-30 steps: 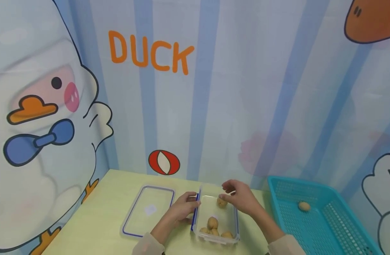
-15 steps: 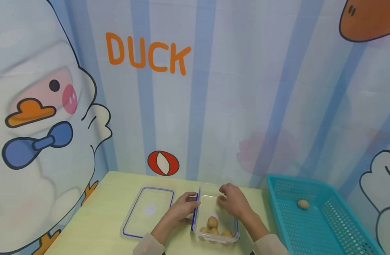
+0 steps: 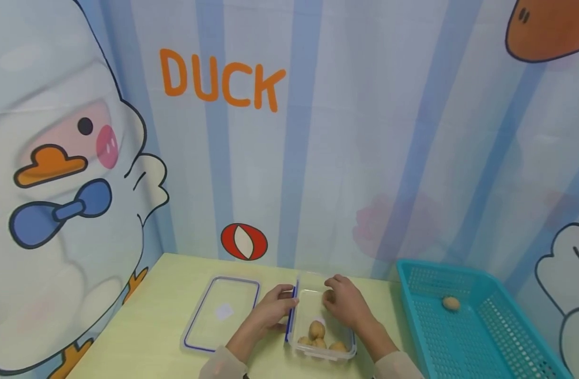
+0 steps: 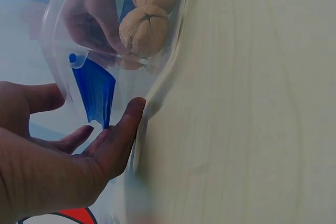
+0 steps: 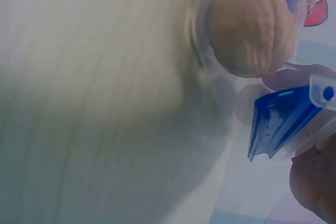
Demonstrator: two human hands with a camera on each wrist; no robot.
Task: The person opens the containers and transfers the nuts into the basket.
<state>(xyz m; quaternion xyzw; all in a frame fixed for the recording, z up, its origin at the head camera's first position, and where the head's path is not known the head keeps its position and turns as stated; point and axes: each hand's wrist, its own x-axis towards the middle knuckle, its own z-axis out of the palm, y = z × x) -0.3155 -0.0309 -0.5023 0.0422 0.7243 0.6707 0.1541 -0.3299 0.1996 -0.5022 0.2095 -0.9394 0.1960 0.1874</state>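
Note:
A clear plastic food container (image 3: 321, 356) with blue side clips stands on the table; several walnuts (image 3: 316, 330) are gathered at its near end. My left hand (image 3: 270, 310) rests against the container's left side. In the left wrist view its thumb and fingertips touch the clear wall around a hanging blue clip (image 4: 94, 86). My right hand (image 3: 346, 302) is inside the container near the far end, fingers curled down around a walnut that they largely hide. The right wrist view shows another walnut (image 5: 252, 27) through the wall, above the right blue clip (image 5: 283, 116).
A clear lid (image 3: 221, 316) with a blue seal lies on the pale table (image 3: 142, 316) left of the container. To the right stands a turquoise basket (image 3: 465, 337) with one walnut (image 3: 451, 303) in it. A printed cloth (image 3: 337, 131) hangs behind the table.
My right hand has moved down and in over the far end of the container, covering the walnut that showed there. The left hand has stayed at the container's left side.

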